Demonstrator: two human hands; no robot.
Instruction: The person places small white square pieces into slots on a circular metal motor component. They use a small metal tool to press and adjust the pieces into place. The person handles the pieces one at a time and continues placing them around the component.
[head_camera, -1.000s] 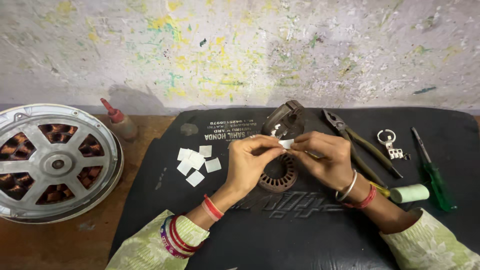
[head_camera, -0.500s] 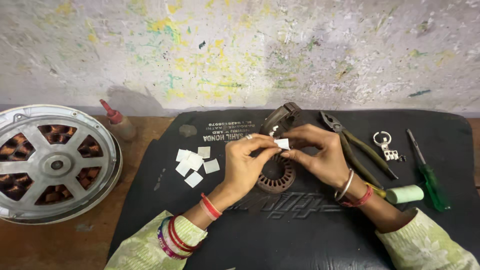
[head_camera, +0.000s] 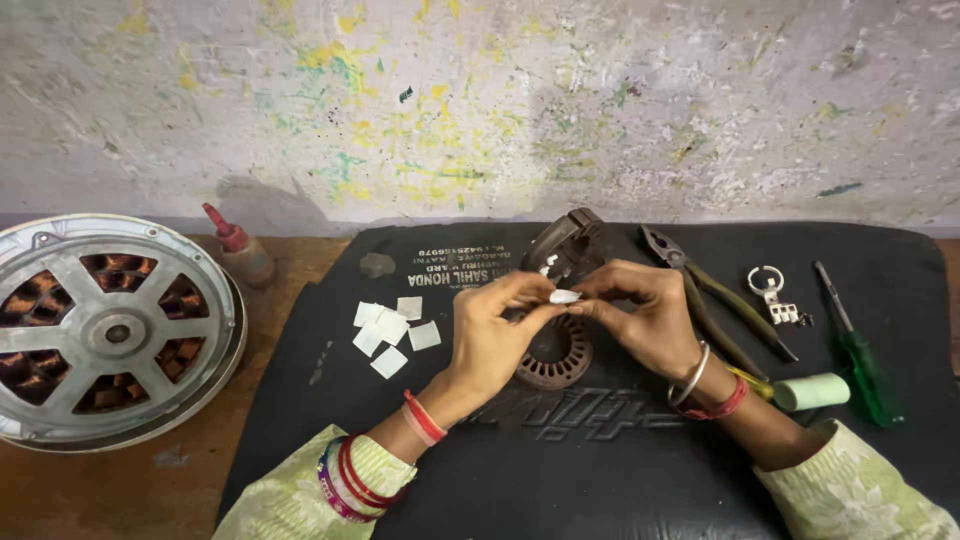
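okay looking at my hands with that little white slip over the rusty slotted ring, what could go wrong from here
The small white slip is pinched only at fingertips between the left hand and right hand; it could crease or drop into the rusty slotted ring beneath. The loose white squares lie near the left forearm, so a sweep might scatter them. The pliers lie close by the right wrist and could get nudged.

Bare black rubber mat (head_camera: 600, 470) lies open between the two forearms and along the near edge, so a hand could pass there. Left of the left hand (head_camera: 490, 335), a scatter of small white paper squares (head_camera: 390, 330) takes up the mat. Under both hands sits a rusty slotted stator ring (head_camera: 555, 365). Right of the right hand (head_camera: 645, 315), long-handled pliers (head_camera: 715, 300), a pale green thread spool (head_camera: 812, 391) and a green-handled screwdriver (head_camera: 860, 355) crowd the way.
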